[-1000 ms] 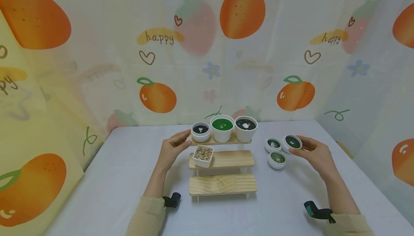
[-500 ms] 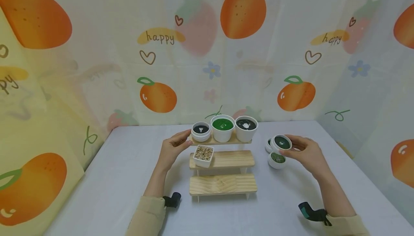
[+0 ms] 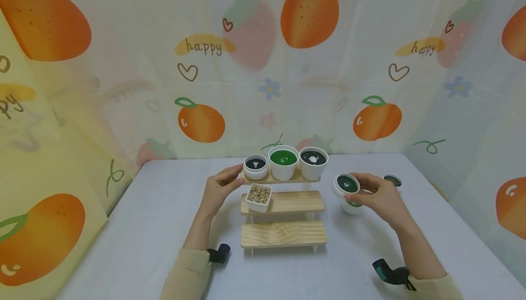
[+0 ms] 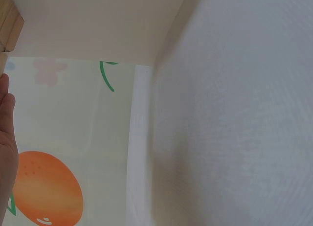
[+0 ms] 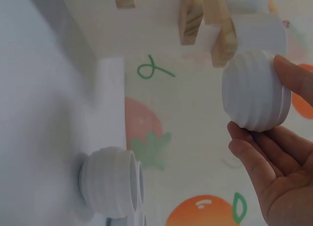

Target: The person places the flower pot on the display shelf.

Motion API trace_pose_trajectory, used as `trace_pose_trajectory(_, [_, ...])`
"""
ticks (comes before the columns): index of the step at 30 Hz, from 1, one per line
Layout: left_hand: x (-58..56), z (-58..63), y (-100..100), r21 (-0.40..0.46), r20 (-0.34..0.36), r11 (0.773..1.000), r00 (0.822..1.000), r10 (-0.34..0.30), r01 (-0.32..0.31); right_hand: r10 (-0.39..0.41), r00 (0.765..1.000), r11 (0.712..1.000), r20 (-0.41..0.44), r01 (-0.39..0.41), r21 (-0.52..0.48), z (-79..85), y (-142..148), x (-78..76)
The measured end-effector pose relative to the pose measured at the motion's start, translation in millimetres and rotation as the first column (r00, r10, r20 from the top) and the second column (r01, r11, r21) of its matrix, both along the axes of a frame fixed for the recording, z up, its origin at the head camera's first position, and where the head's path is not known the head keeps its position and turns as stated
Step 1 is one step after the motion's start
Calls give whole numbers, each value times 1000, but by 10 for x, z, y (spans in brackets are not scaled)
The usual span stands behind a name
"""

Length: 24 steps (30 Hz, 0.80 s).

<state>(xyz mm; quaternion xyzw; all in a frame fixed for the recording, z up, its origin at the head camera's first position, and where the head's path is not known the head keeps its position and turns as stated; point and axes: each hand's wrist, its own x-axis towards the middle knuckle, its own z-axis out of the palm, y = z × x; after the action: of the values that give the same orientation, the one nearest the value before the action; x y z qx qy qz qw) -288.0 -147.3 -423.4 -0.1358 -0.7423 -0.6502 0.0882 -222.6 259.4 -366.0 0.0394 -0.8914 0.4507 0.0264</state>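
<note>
My right hand (image 3: 380, 199) holds a small white ribbed cup (image 3: 347, 184) with dark green contents between thumb and fingers, raised off the table in the right wrist view. Below it, a similar cup (image 3: 351, 207) with speckled green contents is partly covered. My left hand (image 3: 219, 190) pinches the left end of the top tier of a wooden display stand (image 3: 283, 234), beside a small white cup (image 3: 255, 168) with black contents. Also on that tier are a white cup with green contents (image 3: 282, 165) and a taller white cup with black contents (image 3: 313, 165). The left wrist view barely catches my fingers.
A square white dish (image 3: 258, 199) of pale flakes sits at the left of the middle tier. Another small cup (image 3: 393, 181) stands behind my right hand. The white table (image 3: 156, 227) ends at a fruit-print cloth (image 3: 230, 81) at the back and sides.
My right hand has moved left with the ribbed cup, passing in front of another small cup, now hidden. The cup behind my hand has come into view. My left hand keeps its place.
</note>
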Motion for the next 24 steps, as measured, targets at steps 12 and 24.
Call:
trace_pose_trajectory(12, [4, 3, -2, -5, 3, 1000, 1000, 4, -4, 91, 995, 995, -25, -92, -32, -20, -207, 37])
trace_pose_trajectory(24, [2, -2, -4, -1, 3, 1000, 1000, 0, 0, 187, 980, 978, -69, -192, -78, -45, -527, 2])
